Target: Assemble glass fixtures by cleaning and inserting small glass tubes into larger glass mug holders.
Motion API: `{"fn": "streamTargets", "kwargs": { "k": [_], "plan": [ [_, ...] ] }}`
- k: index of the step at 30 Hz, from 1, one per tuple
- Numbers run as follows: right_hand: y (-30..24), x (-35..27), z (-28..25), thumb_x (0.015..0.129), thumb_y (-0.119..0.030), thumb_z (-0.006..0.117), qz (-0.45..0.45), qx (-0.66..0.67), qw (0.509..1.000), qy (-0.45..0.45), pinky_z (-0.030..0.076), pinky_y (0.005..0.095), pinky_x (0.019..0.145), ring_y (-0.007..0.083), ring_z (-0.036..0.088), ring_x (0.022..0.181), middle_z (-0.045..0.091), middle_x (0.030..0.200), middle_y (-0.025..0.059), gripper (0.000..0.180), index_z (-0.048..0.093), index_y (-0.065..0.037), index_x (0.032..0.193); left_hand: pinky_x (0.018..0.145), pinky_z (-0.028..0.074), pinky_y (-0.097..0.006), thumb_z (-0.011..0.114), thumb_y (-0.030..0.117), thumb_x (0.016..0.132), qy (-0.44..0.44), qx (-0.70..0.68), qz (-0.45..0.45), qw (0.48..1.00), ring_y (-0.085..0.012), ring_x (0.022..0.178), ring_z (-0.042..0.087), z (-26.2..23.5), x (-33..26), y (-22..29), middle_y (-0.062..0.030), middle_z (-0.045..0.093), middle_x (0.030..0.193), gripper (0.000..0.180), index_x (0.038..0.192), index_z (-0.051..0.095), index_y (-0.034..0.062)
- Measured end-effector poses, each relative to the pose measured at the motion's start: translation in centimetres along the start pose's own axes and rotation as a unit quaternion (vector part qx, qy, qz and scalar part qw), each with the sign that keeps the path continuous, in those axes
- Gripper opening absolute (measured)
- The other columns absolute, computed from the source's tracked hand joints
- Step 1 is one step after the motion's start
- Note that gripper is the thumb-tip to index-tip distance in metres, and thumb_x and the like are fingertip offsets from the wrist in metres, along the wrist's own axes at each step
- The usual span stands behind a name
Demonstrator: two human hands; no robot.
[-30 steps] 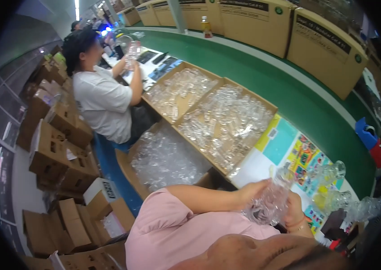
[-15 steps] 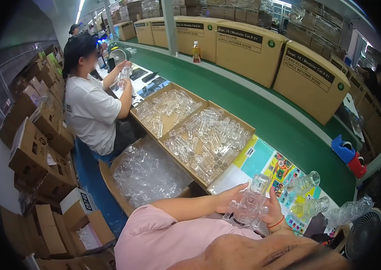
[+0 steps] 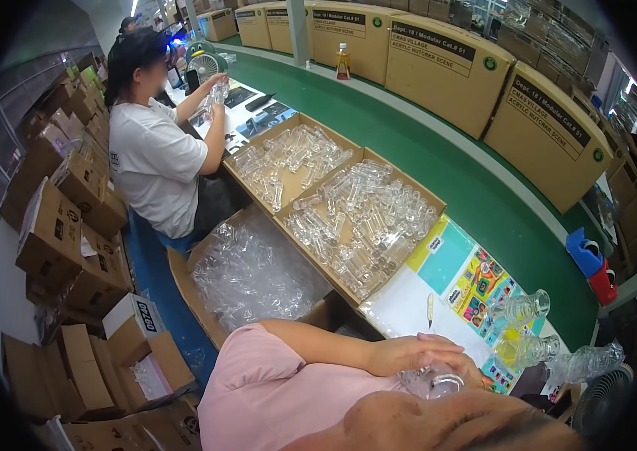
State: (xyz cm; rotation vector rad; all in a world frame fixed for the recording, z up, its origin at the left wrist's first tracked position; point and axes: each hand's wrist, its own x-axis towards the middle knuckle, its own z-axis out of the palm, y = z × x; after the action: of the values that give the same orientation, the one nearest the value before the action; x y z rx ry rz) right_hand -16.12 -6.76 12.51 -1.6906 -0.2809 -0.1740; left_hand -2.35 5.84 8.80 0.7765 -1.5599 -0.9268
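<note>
Close to my chest, a clear plastic figure (image 3: 439, 383) is tipped so that a round end shows. My left hand (image 3: 415, 353) lies over its top, fingers closed round it. Pressed against its far side is my right hand (image 3: 463, 367), partly hidden behind the left, its fingers overlapping it. Much of the figure is covered by the two hands. Beyond them, a slim pale tool (image 3: 430, 310) rests on the white tabletop sheet (image 3: 401, 304). To the right lie a clear figure (image 3: 521, 308), a second clear figure (image 3: 527, 350) and a wrapped one (image 3: 585, 364).
Left of the sheet, a cardboard tray (image 3: 364, 299) holds many clear parts; a second tray (image 3: 288, 124) adjoins it. A carton of clear bags (image 3: 251, 278) stands below. A co-worker (image 3: 157, 161) handles a clear piece. Tape dispensers (image 3: 585, 252) and a fan (image 3: 600, 398) are at right.
The figure, upright between my hands before, is now tilted and nearer my body. My left hand has moved over it, toward my right. The pale tool has come into sight.
</note>
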Motion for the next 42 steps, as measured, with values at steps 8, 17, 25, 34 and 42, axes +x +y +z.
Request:
{"fn": "streamTargets", "kwargs": {
  "k": [8, 17, 25, 34, 42],
  "plan": [
    [2.7, 0.5, 0.2, 0.094, -0.042, 0.023, -0.035, -0.045, 0.998, 0.013, 0.031, 0.0501, 0.097, 0.0399, 0.045, 0.114, 0.052, 0.116, 0.0235, 0.057, 0.058, 0.001, 0.108, 0.101, 0.027, -0.040, 0.037, 0.050, 0.089, -0.026, -0.027, 0.021, 0.999, -0.0366, 0.123, 0.034, -1.8, -0.4, -1.2, -0.0241, 0.035, 0.131, 0.069, 0.132, 0.030, -0.0041],
    [4.0, 3.1, -0.4, 0.091, -0.047, 0.031, -0.023, -0.026, 0.999, -0.020, 0.026, 0.0494, 0.101, 0.0416, 0.038, 0.119, 0.045, 0.124, 0.0253, 0.057, 0.054, -0.001, 0.115, 0.101, 0.027, -0.040, 0.037, 0.051, 0.088, -0.018, -0.025, -0.020, 0.999, -0.0368, 0.123, 0.034, -4.2, -1.7, -2.1, -0.0236, 0.036, 0.131, 0.069, 0.133, 0.031, -0.0013],
    [2.4, 4.1, -1.1, 0.074, -0.062, 0.052, 0.014, -0.095, 0.978, -0.185, 0.017, 0.0490, 0.104, 0.0407, 0.025, 0.127, 0.032, 0.134, 0.0250, 0.079, 0.043, -0.004, 0.127, 0.102, 0.025, -0.040, 0.039, 0.049, 0.089, -0.065, -0.039, 0.048, 0.996, -0.0355, 0.125, 0.031, -4.9, -2.0, -1.4, -0.0227, 0.036, 0.131, 0.067, 0.132, 0.030, -0.0010],
    [0.4, 3.3, 0.3, 0.080, -0.065, 0.037, -0.017, -0.141, 0.984, -0.108, 0.024, 0.0508, 0.102, 0.0419, 0.038, 0.119, 0.043, 0.127, 0.0219, 0.071, 0.052, -0.007, 0.119, 0.103, 0.023, -0.046, 0.036, 0.047, 0.090, -0.037, -0.076, 0.078, 0.993, -0.0385, 0.127, 0.027, -3.7, -0.9, 0.8, -0.0230, 0.035, 0.131, 0.062, 0.131, 0.034, 0.0007],
    [-2.4, 1.1, 1.3, 0.090, -0.051, 0.022, 0.004, -0.146, 0.988, -0.039, 0.028, 0.0482, 0.100, 0.0410, 0.042, 0.117, 0.044, 0.126, 0.0237, 0.063, 0.060, -0.005, 0.109, 0.099, 0.030, -0.044, 0.036, 0.038, 0.092, -0.010, -0.055, 0.070, 0.996, -0.0371, 0.120, 0.038, -1.7, 0.4, 3.8, -0.0191, 0.045, 0.125, 0.051, 0.126, 0.042, -0.0001]
  ]
}}
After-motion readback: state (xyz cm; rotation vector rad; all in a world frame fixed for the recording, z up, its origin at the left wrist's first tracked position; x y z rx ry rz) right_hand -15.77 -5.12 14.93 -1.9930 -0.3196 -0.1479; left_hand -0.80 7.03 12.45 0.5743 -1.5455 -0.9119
